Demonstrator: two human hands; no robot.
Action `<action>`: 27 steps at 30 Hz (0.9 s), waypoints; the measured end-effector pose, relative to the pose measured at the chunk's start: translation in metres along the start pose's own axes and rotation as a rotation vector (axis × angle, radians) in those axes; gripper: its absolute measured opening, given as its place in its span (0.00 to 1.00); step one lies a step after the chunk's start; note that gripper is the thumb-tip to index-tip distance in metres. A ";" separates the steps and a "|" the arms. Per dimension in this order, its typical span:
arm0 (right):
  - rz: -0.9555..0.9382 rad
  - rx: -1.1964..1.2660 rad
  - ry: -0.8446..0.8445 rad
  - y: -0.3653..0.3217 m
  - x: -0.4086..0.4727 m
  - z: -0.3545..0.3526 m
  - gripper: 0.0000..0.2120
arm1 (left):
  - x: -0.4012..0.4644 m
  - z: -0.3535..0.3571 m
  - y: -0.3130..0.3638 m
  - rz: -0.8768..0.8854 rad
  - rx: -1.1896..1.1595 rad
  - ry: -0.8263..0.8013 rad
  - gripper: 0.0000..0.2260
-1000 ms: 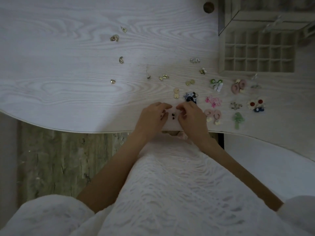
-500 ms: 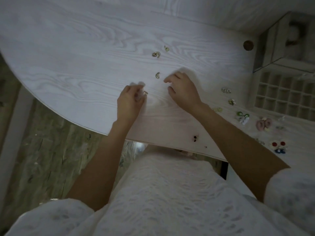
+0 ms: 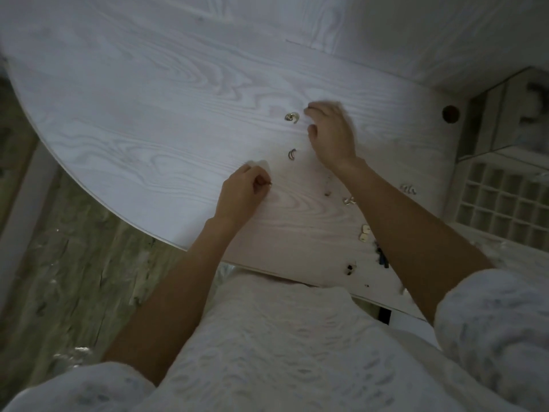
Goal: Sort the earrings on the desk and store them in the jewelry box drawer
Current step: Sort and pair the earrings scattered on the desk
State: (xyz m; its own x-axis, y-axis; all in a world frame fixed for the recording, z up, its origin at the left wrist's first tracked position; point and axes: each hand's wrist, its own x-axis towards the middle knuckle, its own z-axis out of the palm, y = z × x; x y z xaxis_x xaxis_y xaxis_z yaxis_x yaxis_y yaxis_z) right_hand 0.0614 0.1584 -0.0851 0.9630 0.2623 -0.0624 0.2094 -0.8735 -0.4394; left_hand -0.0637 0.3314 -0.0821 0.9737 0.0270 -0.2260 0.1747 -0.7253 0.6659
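Note:
Two gold earrings lie on the pale wood desk (image 3: 148, 120): a curled one (image 3: 292, 117) farther back and a crescent one (image 3: 292, 154) nearer me. My left hand (image 3: 242, 193) rests near the desk's front edge and pinches a tiny earring (image 3: 269, 182) at its fingertips. My right hand (image 3: 331, 135) is blurred, with fingers and thumb spread and touching the desk just right of the curled earring. The jewelry box drawer (image 3: 505, 200), a grid of small compartments, lies at the right edge.
More earrings lie under and beside my right forearm: a silver pair (image 3: 408, 188), gold ones (image 3: 349, 200) (image 3: 364, 231) and dark ones (image 3: 381, 257) (image 3: 350, 267). The jewelry box (image 3: 511, 114) stands behind the drawer, with a round hole (image 3: 450, 113) beside it. The desk's curved edge drops to the floor at left.
Both hands left the dark studs near the front edge and moved left. The left hand picked up the small gold earring; the right hand reached farther back beside the curled one.

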 end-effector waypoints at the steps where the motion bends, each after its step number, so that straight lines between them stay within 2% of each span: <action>1: -0.003 0.006 0.029 0.000 -0.003 0.001 0.16 | 0.000 -0.001 -0.001 0.011 0.009 -0.015 0.04; 4: -0.030 0.056 0.086 0.005 -0.014 -0.001 0.08 | 0.003 -0.002 -0.002 0.055 0.031 -0.033 0.04; 12: 0.119 0.132 0.124 0.039 -0.050 -0.017 0.03 | 0.003 0.013 0.007 0.116 0.121 0.006 0.05; 18: 0.194 0.157 0.052 0.052 -0.073 -0.024 0.06 | -0.002 0.027 0.030 0.202 0.143 0.106 0.05; 22: 0.292 0.229 0.098 0.058 -0.086 -0.024 0.07 | -0.004 0.046 0.055 0.315 0.134 0.045 0.08; 27: 0.331 0.207 0.107 0.059 -0.093 -0.024 0.05 | 0.002 0.066 0.074 0.282 0.179 -0.009 0.10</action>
State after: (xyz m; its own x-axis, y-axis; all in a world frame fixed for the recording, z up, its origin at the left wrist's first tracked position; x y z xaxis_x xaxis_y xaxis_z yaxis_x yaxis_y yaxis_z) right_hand -0.0114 0.0729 -0.0836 0.9872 -0.0730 -0.1418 -0.1429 -0.7999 -0.5829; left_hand -0.0585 0.2324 -0.0805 0.9786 -0.1975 -0.0579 -0.1304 -0.8126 0.5680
